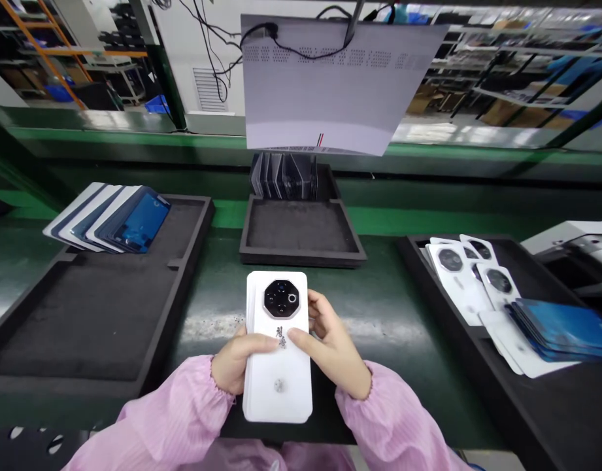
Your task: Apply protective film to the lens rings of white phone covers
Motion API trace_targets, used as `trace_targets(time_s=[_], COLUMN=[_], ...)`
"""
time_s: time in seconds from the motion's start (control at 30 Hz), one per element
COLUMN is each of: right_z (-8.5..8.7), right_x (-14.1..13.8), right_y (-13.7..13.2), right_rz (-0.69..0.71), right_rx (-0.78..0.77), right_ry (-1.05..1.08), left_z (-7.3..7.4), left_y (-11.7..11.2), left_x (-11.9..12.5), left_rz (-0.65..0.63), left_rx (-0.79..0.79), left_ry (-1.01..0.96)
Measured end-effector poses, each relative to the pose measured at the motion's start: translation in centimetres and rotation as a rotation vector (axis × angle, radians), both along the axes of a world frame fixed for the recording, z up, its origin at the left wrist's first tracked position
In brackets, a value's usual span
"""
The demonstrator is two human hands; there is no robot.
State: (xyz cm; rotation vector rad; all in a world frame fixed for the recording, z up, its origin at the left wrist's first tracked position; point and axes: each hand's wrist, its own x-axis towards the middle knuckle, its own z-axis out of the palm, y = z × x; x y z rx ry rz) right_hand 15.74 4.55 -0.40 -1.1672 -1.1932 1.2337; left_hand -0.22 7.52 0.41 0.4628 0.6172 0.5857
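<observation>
A white phone back cover (279, 386) with a black octagonal camera block lies face up between my hands, over the green bench near its front edge. It looks like the top of a thin stack. My left hand (234, 366) grips its left edge with the thumb on top. My right hand (333, 350) holds the right edge, thumb pressed on the cover near the printed mark. Both arms wear pink sleeves.
A long black foam tray (99, 314) at the left carries fanned blue-filmed panels (117, 219). A small black tray (301, 229) sits ahead with dark panels (284, 175) standing behind it. The right tray (565, 405) holds white covers (465, 275) and blue panels (560, 330). A grey panel (330, 85) hangs above.
</observation>
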Motion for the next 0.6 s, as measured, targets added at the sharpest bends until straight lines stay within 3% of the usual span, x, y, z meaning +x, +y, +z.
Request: trace_targets(time_s=[0.13,0.2,0.4,0.6], right_z=[0.0,0.0,0.3,1.5], right_x=[-0.2,0.1,1.7,3.2], right_y=[0.0,0.0,0.1,0.4], right_rz=[-0.112,-0.136,-0.354,-0.257], right_rx=[-0.033,0.006,0.368,0.272], right_ry=[0.005,-0.045,-0.350,-0.272], left_z=[-0.5,-0.6,-0.3,-0.2], left_y=[-0.2,-0.2,-0.4,-0.6], left_x=[-0.2,-0.3,-0.2,0.1], left_rz=[-0.076,-0.084,-0.237,-0.341], left_rx=[-0.030,-0.032,-0.083,0.027], left_ry=[-0.140,-0.120,-0.018,0.163])
